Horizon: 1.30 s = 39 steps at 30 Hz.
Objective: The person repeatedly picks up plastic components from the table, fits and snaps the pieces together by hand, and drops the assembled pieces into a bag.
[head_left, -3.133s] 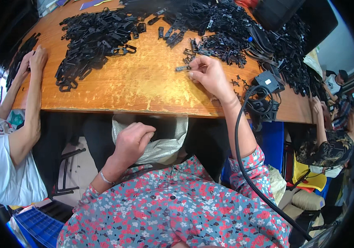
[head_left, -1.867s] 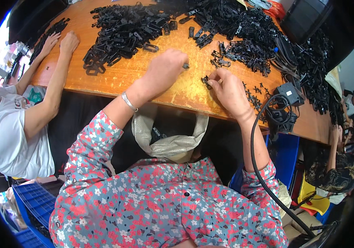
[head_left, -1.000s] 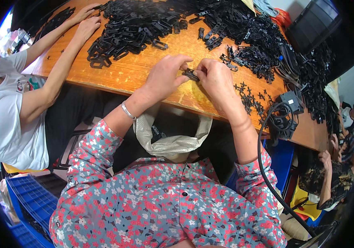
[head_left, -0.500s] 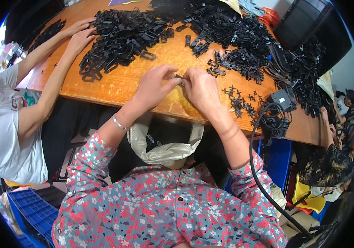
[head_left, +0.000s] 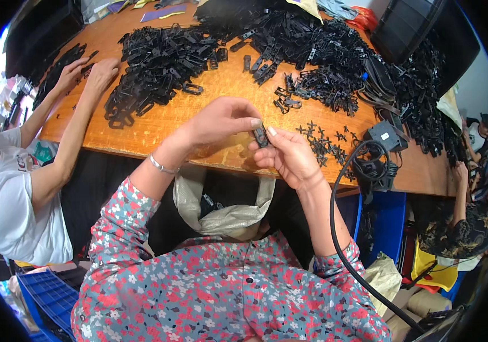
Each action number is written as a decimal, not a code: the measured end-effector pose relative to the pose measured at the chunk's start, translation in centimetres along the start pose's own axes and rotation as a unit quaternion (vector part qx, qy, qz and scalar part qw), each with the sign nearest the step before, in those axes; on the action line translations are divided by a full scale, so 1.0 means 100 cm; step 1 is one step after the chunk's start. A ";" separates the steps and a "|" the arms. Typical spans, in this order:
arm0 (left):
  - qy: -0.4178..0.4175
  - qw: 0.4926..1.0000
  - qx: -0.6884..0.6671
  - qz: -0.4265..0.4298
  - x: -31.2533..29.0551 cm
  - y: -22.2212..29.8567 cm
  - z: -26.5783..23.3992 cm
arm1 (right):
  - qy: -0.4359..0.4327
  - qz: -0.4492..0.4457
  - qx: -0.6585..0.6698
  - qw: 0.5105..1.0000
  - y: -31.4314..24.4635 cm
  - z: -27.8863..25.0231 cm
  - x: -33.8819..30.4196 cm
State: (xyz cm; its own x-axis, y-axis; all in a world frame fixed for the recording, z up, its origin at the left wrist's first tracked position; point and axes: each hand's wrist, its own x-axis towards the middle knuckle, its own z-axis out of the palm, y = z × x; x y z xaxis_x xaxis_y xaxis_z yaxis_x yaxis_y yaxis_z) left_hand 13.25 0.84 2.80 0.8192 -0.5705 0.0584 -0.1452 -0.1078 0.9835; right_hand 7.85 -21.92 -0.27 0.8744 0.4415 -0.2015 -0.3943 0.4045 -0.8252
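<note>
Above the near edge of the wooden table, my left hand (head_left: 224, 121) and my right hand (head_left: 292, 154) hold a small black oblong plastic part (head_left: 260, 137) between them. The left thumb and fingers pinch its upper end. My right thumb and fingers close around its lower end, palm turned partly up. To the right of my hands lie small black cross-shaped pieces (head_left: 325, 149). Beyond them are a few loose black clip-like parts (head_left: 287, 101). A large heap of black frame-like plastic parts (head_left: 161, 65) lies ahead on the left.
An open whitish woven sack (head_left: 229, 219) hangs below the table edge, with dark parts inside. Another big black heap (head_left: 306, 43) fills the back. A black box with a coiled cable (head_left: 385, 137) stands at right. A co-worker's hands (head_left: 98, 74) work at left.
My hands have turned and the black part now stands more upright in view. My right palm has rolled upward. The co-worker's hands at left have shifted leftward.
</note>
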 end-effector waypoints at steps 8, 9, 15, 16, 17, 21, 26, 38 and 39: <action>0.219 0.907 0.357 -0.034 0.103 -0.010 -0.049 | -0.013 0.022 0.025 0.999 0.001 0.002 -0.012; 0.252 0.877 0.406 -0.055 0.116 -0.016 -0.053 | -0.017 0.019 0.024 0.999 0.004 0.001 -0.012; 0.229 0.810 0.522 -0.139 0.168 -0.023 -0.063 | -0.022 0.040 0.006 0.999 0.006 0.001 -0.014; 0.228 0.810 0.519 -0.154 0.171 -0.023 -0.064 | -0.022 0.037 -0.005 0.999 0.005 0.003 -0.015; 0.227 0.809 0.516 -0.169 0.174 -0.024 -0.065 | -0.024 0.037 -0.005 0.999 0.005 0.003 -0.015; 0.207 0.798 0.543 -0.157 0.169 -0.021 -0.059 | -0.028 0.028 -0.028 0.999 0.007 0.003 -0.014; 0.194 0.769 0.605 -0.071 0.140 -0.031 -0.057 | -0.034 0.032 -0.019 0.999 0.007 0.001 -0.014; 0.182 0.972 -0.146 -0.032 -0.009 -0.018 0.012 | -0.020 -0.040 0.021 0.999 0.024 0.008 -0.025; 0.184 0.971 -0.148 -0.035 -0.019 -0.019 0.020 | -0.028 -0.054 0.048 0.997 0.027 0.011 -0.026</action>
State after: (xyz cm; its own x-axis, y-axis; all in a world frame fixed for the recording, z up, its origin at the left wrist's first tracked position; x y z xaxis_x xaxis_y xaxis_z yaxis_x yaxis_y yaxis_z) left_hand 10.81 0.50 0.46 0.9721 -0.2346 -0.0060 0.0385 0.1342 0.9902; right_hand 4.20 -21.11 -1.36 0.8972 0.4338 -0.0833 -0.3270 0.5254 -0.7855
